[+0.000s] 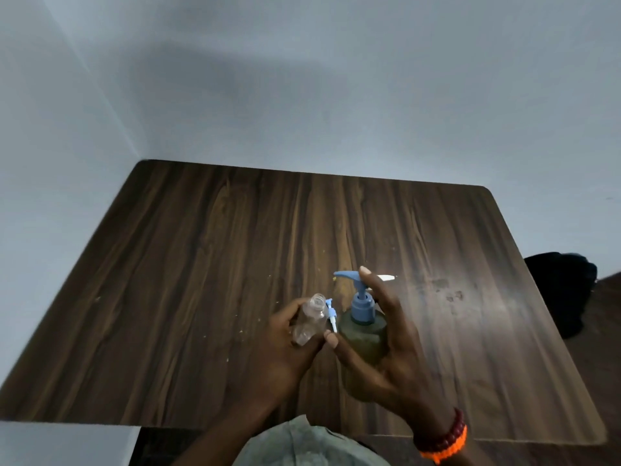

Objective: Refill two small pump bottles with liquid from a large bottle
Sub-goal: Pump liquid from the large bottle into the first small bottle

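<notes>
The left hand point(289, 334) grips 1 small clear bottle point(311, 319), uncapped and tilted toward the pump spout point(346, 275) to catch liquid. The right hand point(386, 348) wraps the large green pump bottle point(361, 338), forefinger atop the pump, seemingly ready to press.

We count one small clear bottle point(311, 319) with no cap, one large greenish pump bottle point(364, 334), one loose blue pump point(331, 312), and two hands.

Red bead bracelet point(447, 432), orange woven wristband point(447, 453)
</notes>
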A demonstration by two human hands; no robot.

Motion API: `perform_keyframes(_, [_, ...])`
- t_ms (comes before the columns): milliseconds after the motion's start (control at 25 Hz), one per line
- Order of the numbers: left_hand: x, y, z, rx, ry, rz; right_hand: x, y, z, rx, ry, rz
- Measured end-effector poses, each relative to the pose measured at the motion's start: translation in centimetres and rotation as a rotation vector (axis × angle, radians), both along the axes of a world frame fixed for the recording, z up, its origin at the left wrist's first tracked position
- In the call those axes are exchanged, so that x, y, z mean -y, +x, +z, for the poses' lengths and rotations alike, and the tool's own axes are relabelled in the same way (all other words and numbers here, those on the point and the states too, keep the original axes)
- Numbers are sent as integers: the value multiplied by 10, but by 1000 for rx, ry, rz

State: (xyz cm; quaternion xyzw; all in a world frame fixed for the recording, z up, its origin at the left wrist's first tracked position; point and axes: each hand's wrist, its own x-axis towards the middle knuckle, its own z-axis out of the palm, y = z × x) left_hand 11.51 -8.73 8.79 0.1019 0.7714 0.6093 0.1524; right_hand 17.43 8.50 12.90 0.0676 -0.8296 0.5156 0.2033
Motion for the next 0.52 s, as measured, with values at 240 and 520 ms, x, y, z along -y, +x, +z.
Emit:
perform_keyframes(240, [7,-4,16,-89,-10,57,-11,1,-5,107,171,74])
perform_keyframes(520, [12,-3,18,-162,-49,73,-10,-1,-21,178,306,80])
